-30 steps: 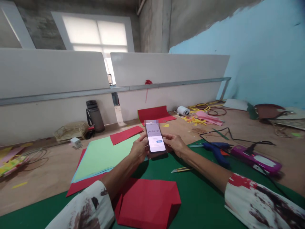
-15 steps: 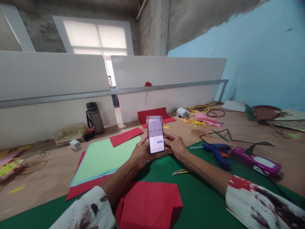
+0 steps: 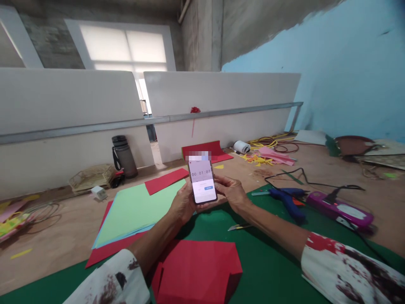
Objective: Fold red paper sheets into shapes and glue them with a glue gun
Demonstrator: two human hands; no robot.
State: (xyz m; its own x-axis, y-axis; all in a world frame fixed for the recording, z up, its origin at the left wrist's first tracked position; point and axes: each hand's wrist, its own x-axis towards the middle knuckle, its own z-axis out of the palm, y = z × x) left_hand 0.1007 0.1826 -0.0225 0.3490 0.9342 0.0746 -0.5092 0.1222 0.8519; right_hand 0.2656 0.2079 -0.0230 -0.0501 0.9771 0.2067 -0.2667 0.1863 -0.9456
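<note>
A smartphone (image 3: 204,195) is held up above the table, its lit screen facing me with a timer reading 00:01:07. My left hand (image 3: 183,203) is closed round its left side and lower edge. At its right edge, my right hand (image 3: 233,192) grips with thumb and fingers; some fingers are hidden behind the phone. Below my hands lies a folded red paper piece (image 3: 199,270) on a green cutting mat (image 3: 268,261). A yellow utility knife (image 3: 238,227) rests on the mat under my right forearm.
Green and blue paper sheets (image 3: 136,211) lie left, over red paper. A blue glue gun (image 3: 289,202) and purple power strip (image 3: 340,211) with black cables are on the right. Behind stand a dark bottle (image 3: 125,156), a woven basket (image 3: 91,179) and white panels (image 3: 228,90).
The phone has shifted slightly left and tilted, its top leaning further left. My left hand moved with it, while my right hand stays at its right edge. The view has turned a little.
</note>
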